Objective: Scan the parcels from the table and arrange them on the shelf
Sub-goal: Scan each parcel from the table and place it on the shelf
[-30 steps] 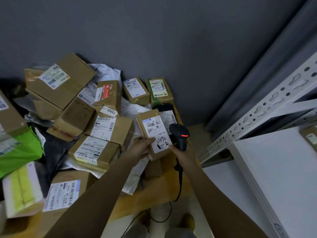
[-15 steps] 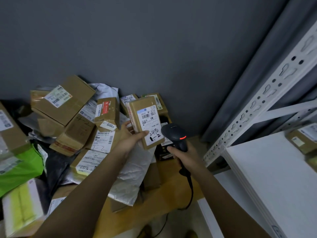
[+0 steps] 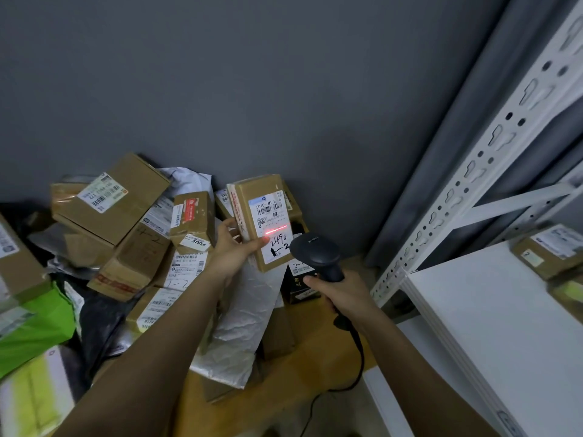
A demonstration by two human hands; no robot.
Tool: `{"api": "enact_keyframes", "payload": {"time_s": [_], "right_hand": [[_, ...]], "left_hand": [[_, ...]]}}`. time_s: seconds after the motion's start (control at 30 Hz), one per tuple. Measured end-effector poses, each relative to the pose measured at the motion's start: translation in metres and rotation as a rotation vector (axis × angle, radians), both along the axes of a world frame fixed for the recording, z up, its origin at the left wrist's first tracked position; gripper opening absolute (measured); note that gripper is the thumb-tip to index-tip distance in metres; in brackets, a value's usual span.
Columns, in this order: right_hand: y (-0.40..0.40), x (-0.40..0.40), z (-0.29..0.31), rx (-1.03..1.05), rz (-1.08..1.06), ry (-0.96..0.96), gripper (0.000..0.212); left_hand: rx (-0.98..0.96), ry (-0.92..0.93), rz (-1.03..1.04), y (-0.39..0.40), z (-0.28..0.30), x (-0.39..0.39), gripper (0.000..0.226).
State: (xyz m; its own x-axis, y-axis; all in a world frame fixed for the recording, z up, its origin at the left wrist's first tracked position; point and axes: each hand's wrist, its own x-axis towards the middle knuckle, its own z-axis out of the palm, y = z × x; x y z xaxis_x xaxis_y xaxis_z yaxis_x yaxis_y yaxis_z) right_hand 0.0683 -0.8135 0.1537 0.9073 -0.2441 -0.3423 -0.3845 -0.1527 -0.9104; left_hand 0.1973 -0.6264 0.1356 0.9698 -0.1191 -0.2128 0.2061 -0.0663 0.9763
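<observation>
The parcel [image 3: 263,220] is now lifted off the pile in the left hand [image 3: 235,250]. The right hand [image 3: 342,293] holds the scanner [image 3: 318,255], whose red line newly crosses the label, so scanning has started.

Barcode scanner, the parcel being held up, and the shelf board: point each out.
barcode scanner [image 3: 317,252], head view, on its black head.
held parcel [image 3: 252,192], head view, on bare cardboard above the label.
shelf board [image 3: 492,316], head view, on its bare white top.
</observation>
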Motion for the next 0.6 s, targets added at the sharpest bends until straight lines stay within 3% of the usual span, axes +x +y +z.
{"api": "enact_keyframes", "payload": {"time_s": [0.37, 0.53, 0.6], "right_hand": [[-0.006, 0.0, -0.001, -0.021, -0.036, -0.022, 0.029], [-0.015, -0.011, -0.005, 0.138, -0.196, -0.053, 0.019], [-0.023, -0.018, -0.008, 0.232, -0.322, -0.07, 0.02]], "left_hand": [[0.032, 0.009, -0.027, -0.006, 0.004, 0.003, 0.086], [0.072, 0.013, -0.145, -0.015, 0.009, -0.009, 0.065], [0.11, 0.025, -0.234, -0.02, 0.01, -0.014, 0.066]]}}
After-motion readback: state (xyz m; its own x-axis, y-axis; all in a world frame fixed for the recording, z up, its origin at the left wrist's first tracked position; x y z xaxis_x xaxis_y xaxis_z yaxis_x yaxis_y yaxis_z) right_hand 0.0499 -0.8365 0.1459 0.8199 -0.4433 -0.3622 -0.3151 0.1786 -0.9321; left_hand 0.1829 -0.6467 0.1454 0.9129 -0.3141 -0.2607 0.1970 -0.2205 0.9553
